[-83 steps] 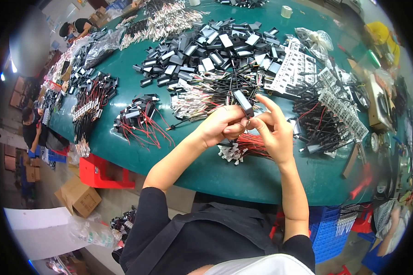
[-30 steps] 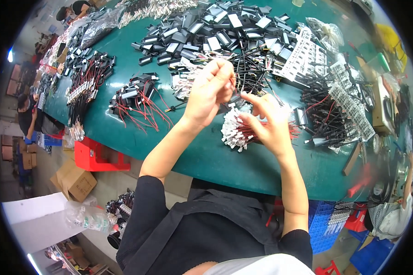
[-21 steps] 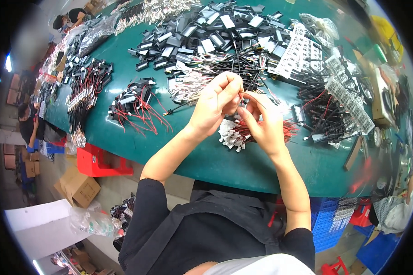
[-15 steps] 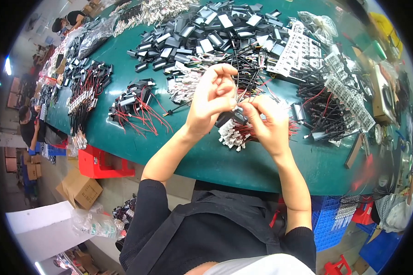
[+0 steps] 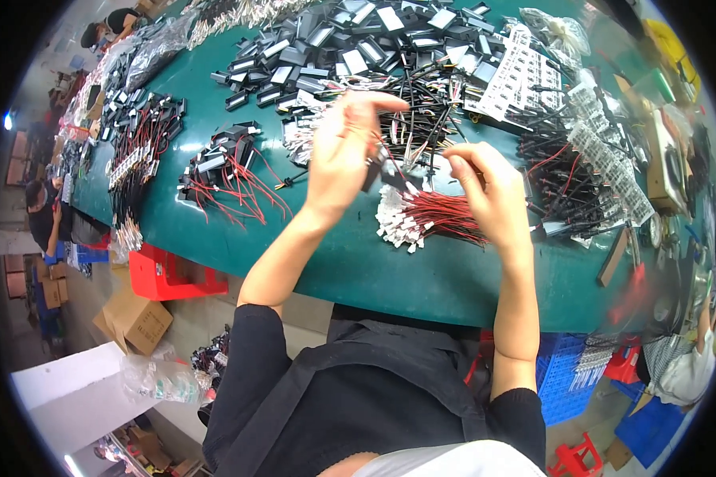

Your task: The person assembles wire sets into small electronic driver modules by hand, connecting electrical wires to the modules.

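Note:
My left hand [image 5: 338, 167], smeared by motion, is raised over the table's near middle. It is closed around a small black plastic housing [image 5: 372, 173], partly hidden by the fingers; a thin red wire and a white plug show beside it. To the right, apart from it, is my right hand [image 5: 495, 191], thumb and forefinger curled nearly tip to tip; whatever they may pinch is not visible. Between and below the hands lies a bundle of red and black wires [image 5: 451, 216] with white connectors [image 5: 398, 226] at its left end. Black cables [image 5: 418, 123] with bare coloured ends lie just beyond.
A large heap of black housings [image 5: 350, 48] covers the far side of the green table [image 5: 358, 274]. Housings with red wires [image 5: 223, 171] lie left. White label sheets [image 5: 517, 75] and black cables [image 5: 561, 171] are right. A red stool [image 5: 171, 274] stands below left.
My hands, together at a small part half a second ago, have parted. The left moved left and blurred with the housing; the right moved right and slightly up, uncovering the red and black wire bundle.

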Tool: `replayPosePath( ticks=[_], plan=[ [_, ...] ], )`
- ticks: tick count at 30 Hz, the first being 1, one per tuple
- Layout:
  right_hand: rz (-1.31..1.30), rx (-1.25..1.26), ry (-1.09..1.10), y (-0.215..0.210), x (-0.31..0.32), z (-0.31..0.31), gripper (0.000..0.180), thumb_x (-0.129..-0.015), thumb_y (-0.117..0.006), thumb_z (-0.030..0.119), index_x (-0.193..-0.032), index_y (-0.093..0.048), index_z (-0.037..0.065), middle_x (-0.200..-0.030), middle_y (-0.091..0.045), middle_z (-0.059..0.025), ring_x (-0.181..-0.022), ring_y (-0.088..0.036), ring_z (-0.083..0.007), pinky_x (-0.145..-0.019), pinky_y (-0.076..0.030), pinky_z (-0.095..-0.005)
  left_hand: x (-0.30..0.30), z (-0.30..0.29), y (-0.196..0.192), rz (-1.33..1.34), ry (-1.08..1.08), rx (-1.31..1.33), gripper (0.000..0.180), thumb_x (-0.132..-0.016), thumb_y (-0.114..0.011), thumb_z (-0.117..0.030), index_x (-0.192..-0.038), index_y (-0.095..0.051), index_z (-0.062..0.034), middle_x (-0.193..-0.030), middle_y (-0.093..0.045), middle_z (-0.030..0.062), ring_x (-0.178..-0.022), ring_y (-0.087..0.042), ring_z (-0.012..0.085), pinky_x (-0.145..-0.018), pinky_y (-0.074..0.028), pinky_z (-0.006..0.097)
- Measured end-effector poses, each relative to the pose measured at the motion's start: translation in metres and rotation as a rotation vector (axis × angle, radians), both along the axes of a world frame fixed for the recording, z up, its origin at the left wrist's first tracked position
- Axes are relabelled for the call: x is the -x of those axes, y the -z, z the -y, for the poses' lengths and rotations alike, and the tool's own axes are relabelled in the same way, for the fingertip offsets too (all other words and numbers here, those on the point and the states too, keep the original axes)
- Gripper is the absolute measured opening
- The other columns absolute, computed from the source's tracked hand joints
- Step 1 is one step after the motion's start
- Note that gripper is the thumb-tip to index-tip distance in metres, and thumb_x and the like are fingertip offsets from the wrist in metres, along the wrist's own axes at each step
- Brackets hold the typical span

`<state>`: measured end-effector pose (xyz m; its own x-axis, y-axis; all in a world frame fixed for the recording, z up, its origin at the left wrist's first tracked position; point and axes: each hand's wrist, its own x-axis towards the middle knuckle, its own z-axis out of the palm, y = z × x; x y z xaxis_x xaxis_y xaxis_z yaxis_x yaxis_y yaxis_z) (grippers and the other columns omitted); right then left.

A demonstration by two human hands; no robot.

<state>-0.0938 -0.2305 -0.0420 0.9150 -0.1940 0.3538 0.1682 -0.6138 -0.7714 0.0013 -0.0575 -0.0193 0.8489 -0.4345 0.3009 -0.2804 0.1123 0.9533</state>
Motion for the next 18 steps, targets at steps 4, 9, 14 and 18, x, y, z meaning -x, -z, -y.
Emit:
replayPosePath(
  ticks=[4, 9, 14, 18],
  plan=[
    [-0.178, 0.343, -0.041, 0.041, 0.002, 0.014, 0.012, -0.084, -0.063, 0.013, -0.09, -0.063, 0.002, -0.08, -0.059, -0.0118, -0.07, -0.059, -0.0255, -0.065, -0.046, -0.0338, -0.014, -0.005, 0.006, 0.205, -0.149, 0.13, 0.038, -0.102, -0.036, -0.03, -0.092, -0.06, -0.0026, -0.067, -0.045, -0.005, -0.057, -0.034, 0.0007, -0.051, -0.028, 0.016],
    [-0.277, 0.344, -0.129, 0.044, 0.001, 0.012, 0.015, -0.082, -0.065, 0.017, -0.086, -0.062, 0.003, -0.08, -0.057, -0.0118, -0.071, -0.059, -0.0261, -0.066, -0.046, -0.0356, -0.029, -0.01, 0.008, 0.021, -0.221, 0.184, 0.041, -0.103, -0.032, -0.031, -0.078, -0.051, -0.005, -0.073, -0.047, -0.0026, -0.061, -0.036, 0.0027, -0.053, -0.029, 0.018],
    [-0.145, 0.302, -0.081, 0.036, -0.006, 0.012, 0.012, -0.082, -0.064, 0.013, -0.086, -0.061, 0.002, -0.078, -0.057, -0.0109, -0.07, -0.058, -0.0245, -0.066, -0.047, -0.0351, -0.052, -0.012, 0.022, 0.224, -0.252, 0.207, 0.038, -0.103, -0.03, -0.028, -0.073, -0.039, -0.0063, -0.071, -0.043, 0.0019, -0.065, -0.038, 0.0105, -0.063, -0.035, 0.026],
    [0.285, -0.049, 0.163, 0.001, 0.002, 0.003, 0.008, -0.086, -0.059, -0.001, -0.094, -0.06, 0.0, -0.082, -0.063, -0.009, -0.066, -0.06, -0.0134, -0.058, -0.047, -0.0247, -0.042, -0.017, 0.007, -0.379, 0.15, 0.437, 0.025, -0.1, -0.041, -0.026, -0.079, -0.04, -0.0115, -0.067, -0.037, -0.0025, -0.055, -0.033, 0.0054, -0.045, -0.023, 0.019]
  ],
)
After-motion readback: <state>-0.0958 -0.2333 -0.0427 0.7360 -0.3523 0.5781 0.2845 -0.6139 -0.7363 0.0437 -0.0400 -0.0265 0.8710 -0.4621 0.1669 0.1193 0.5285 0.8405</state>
